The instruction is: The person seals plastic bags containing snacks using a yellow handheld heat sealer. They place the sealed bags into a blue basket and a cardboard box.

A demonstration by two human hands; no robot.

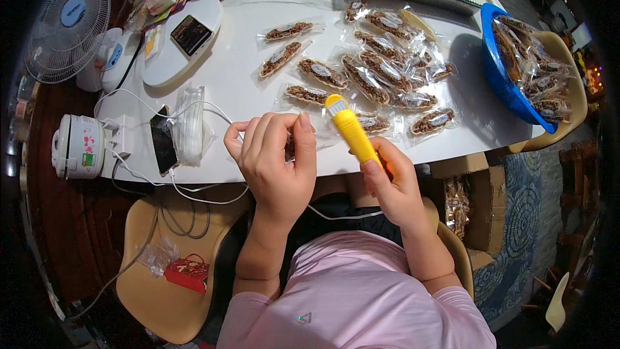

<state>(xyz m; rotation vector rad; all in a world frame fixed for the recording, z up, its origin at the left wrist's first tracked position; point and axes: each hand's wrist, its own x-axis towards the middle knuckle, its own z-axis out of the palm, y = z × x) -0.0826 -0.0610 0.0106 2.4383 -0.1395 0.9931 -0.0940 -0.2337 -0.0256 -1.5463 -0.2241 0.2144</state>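
Note:
My right hand (395, 179) grips a yellow handheld bag sealer (356, 131), its pale-ribbed tip pointing up and left over the table. Beside it, my left hand (281, 155) pinches a small clear packet (289, 149) with dark brown filling; the fingers cover most of it. Sealer and packet are apart. Beyond both hands, several boat-shaped nut snacks (322, 72) in clear, labelled wrappers lie spread on the white table.
At the right a blue basket (489, 68) of wrapped snacks rests on a chair (576, 97). Clear empty bags (189, 126), a black phone (163, 143) and white cables (213, 104) lie left. A fan (72, 24) stands far left.

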